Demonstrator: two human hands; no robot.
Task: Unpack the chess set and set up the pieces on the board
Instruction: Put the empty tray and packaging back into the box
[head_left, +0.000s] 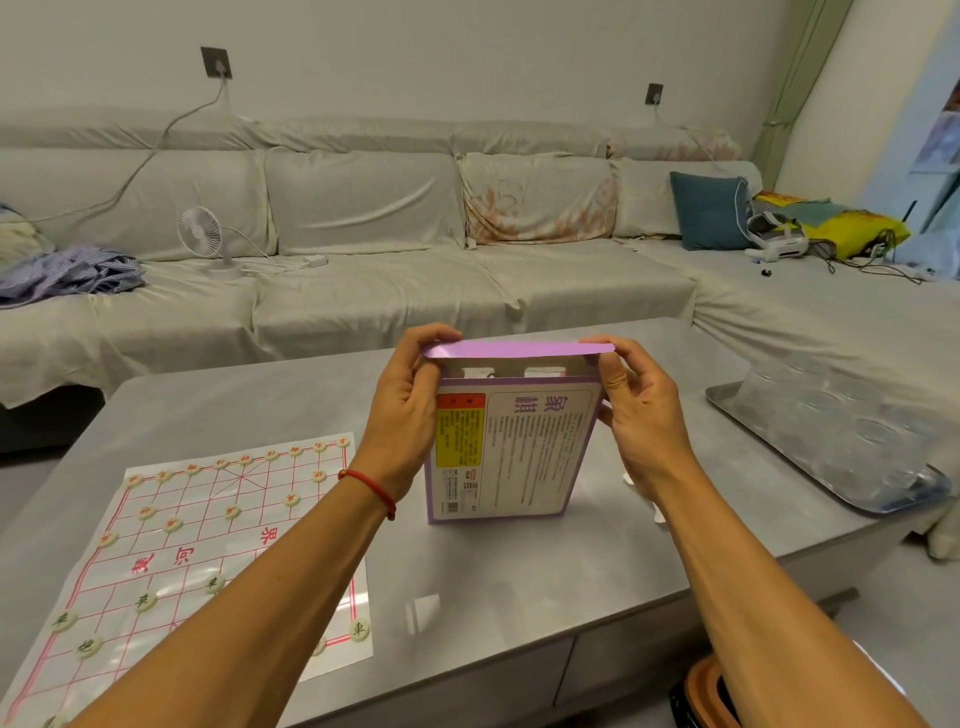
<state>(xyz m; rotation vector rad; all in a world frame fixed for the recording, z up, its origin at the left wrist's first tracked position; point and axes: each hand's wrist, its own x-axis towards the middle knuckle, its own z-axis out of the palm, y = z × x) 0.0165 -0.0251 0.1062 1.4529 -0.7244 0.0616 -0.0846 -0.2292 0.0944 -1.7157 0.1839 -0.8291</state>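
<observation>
Head view: I have the purple box (506, 452) standing upright on the grey table (519, 582), its printed back facing me and upside down. My left hand (402, 415) pinches the left end of the top flap (519, 349) and my right hand (641, 415) pinches the right end, so both hands are closed on that flap with the thumbs on my side and the fingers over the far edge. The flap is folded over and lies roughly level above the opening.

Beside the box, to my left, the paper board (208, 545) lies flat with many round pieces (171, 524) already standing on its lines, the far row looks full and the near rows are partly hidden by my left forearm. So I judge the setup to be mostly done, and I am working the flap at the box's mouth; whether anything is left inside I cannot tell. The next move calls for a light, even pull or press at both ends, so the thin card does not crease and the box stays standing.

A metal tray (831, 447) sits at the table's right edge. Behind the table runs a long covered sofa (363, 249) with a small fan (202, 234) and a blue cushion (709, 210).
</observation>
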